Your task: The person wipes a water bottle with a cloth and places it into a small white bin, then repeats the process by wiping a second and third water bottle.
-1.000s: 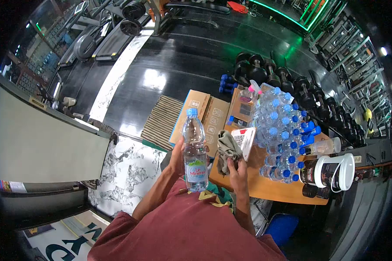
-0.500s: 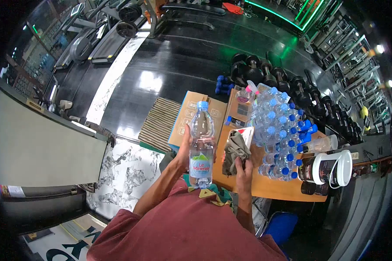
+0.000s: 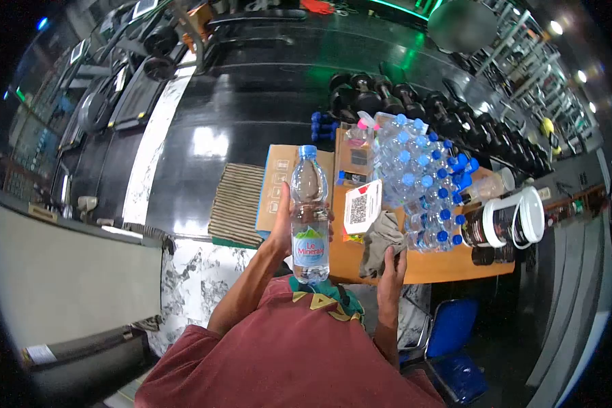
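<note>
My left hand (image 3: 281, 228) is wrapped round a clear water bottle (image 3: 311, 224) with a blue cap and a printed label, held upright in front of my chest. My right hand (image 3: 392, 272) grips a grey-green cloth (image 3: 382, 246) over the front part of the wooden table (image 3: 421, 273). Just beyond the cloth is a white card with a printed code (image 3: 362, 207). Several blue-capped bottles (image 3: 415, 163) stand close together on the table, to the right of the card.
A white bucket (image 3: 527, 217) and a clear jar (image 3: 489, 187) are at the table's right. Left of the table lie a cardboard box (image 3: 277, 180) and a striped mat (image 3: 238, 202). Dumbbells (image 3: 435, 105) line the floor behind. A blue chair (image 3: 453, 330) is at the near right.
My right hand and the cloth have shifted right and toward me, uncovering the card. The view has turned, so the table and its bottles appear slightly higher. My left hand still holds the bottle.
</note>
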Tool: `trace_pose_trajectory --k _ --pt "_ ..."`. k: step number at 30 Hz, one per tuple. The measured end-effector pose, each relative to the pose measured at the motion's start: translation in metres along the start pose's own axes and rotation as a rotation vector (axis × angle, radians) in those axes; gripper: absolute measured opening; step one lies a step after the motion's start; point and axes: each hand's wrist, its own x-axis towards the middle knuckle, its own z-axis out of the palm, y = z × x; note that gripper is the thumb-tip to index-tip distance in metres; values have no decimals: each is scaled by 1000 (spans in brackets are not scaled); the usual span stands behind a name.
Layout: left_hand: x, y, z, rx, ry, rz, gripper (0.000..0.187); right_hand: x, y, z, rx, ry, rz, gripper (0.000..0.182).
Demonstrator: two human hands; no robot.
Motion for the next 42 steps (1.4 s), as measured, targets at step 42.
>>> trace_pose_trajectory --k 42 --pt "-137 -139 49 209 -721 -1092 84 -403 17 51 631 1259 -70 44"
